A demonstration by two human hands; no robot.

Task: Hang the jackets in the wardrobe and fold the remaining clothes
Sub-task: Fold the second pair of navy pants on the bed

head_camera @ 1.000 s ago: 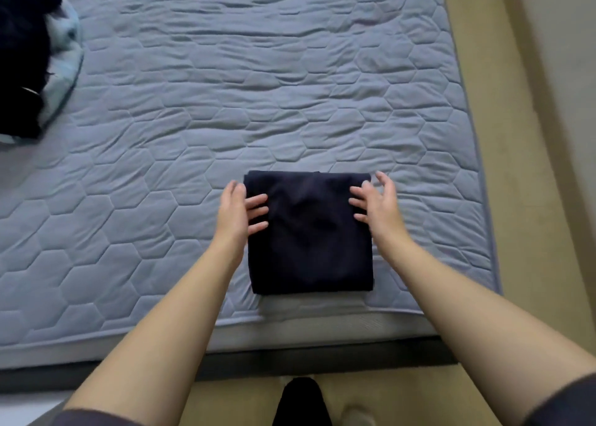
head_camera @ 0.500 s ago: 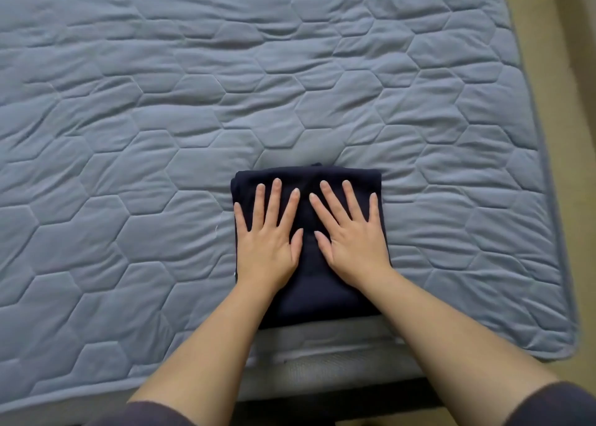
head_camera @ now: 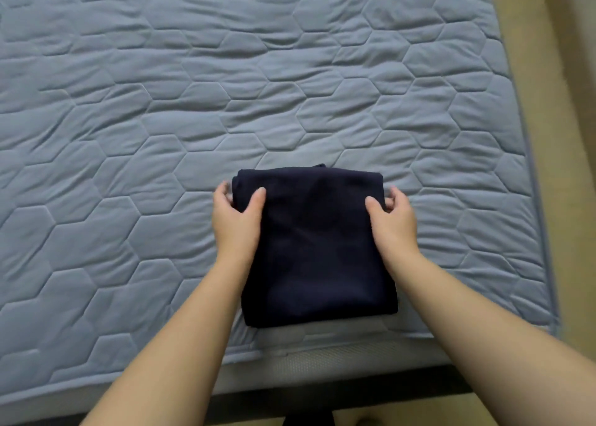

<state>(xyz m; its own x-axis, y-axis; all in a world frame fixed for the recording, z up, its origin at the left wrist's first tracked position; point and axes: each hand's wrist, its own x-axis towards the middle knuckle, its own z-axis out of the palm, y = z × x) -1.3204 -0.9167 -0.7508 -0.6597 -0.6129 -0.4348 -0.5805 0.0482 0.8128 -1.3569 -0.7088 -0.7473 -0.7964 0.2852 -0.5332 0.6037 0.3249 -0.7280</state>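
I'm in a bedroom at home: before me is a bed (head_camera: 322,361) with a blue-grey quilted mattress cover (head_camera: 225,87) stitched in hexagons, a folded dark garment (head_camera: 319,248) lying on it, and tan flooring (head_camera: 561,135) alongside.

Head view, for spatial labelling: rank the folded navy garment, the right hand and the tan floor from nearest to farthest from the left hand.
1. Folded navy garment: gripped, left edge.
2. Right hand: garment's right edge.
3. Tan floor: past the mattress's right side.
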